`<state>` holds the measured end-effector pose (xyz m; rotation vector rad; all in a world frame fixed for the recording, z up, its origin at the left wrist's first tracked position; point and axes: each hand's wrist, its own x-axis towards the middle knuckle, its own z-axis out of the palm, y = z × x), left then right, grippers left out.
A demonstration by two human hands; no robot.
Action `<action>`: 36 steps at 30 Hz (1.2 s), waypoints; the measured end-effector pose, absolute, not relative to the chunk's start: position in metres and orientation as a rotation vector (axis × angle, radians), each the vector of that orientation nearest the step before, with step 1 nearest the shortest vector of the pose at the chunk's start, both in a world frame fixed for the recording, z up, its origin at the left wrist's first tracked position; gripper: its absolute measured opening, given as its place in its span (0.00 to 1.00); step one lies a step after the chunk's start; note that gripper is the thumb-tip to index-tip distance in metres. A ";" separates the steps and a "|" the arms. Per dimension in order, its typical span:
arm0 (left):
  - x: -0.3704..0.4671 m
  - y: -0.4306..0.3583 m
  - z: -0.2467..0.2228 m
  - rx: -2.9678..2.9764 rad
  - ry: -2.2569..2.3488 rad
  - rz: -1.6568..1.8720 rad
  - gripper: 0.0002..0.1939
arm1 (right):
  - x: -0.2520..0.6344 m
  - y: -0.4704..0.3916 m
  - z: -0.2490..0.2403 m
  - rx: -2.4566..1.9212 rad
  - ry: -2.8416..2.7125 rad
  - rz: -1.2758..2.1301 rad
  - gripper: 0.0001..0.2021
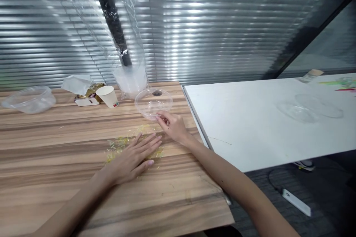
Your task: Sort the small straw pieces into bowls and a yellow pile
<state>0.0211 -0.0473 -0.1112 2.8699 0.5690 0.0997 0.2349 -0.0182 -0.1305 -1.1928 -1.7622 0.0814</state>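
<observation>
My left hand [135, 159] lies flat on the wood-grain table, fingers stretched out over a scatter of small yellow and clear cut strips [116, 148]. Part of the scatter is hidden under the palm. Just beyond, my right hand [174, 126] pinches the near rim of a clear round plastic bowl [147, 109] between thumb and fingers. The bowl rests on the table, and a dark round spot shows through its far side.
Along the table's back stand another clear bowl [36, 100], a tissue pack [89, 96], a tilted paper cup [108, 96] and a bagged stack of plastic containers [132, 81]. A white table [250, 118] adjoins at right, bearing clear lids [319, 107]. A power strip [296, 202] lies on the floor.
</observation>
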 end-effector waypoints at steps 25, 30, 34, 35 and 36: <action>0.049 -0.007 -0.106 2.658 0.523 0.384 0.13 | 0.233 -0.012 -0.129 -1.238 -1.802 0.072 0.08; 0.050 -0.007 -0.100 2.639 0.540 0.314 0.11 | 0.232 -0.010 -0.129 -1.243 -1.809 0.062 0.08; 0.055 -0.006 -0.096 2.610 0.606 0.257 0.10 | 0.233 -0.009 -0.130 -1.241 -1.799 0.034 0.07; 0.056 -0.006 -0.095 2.609 0.623 0.246 0.10 | 0.233 -0.009 -0.130 -1.240 -1.800 0.028 0.07; 0.056 -0.006 -0.095 2.612 0.638 0.231 0.10 | 0.233 -0.009 -0.130 -1.239 -1.804 0.026 0.07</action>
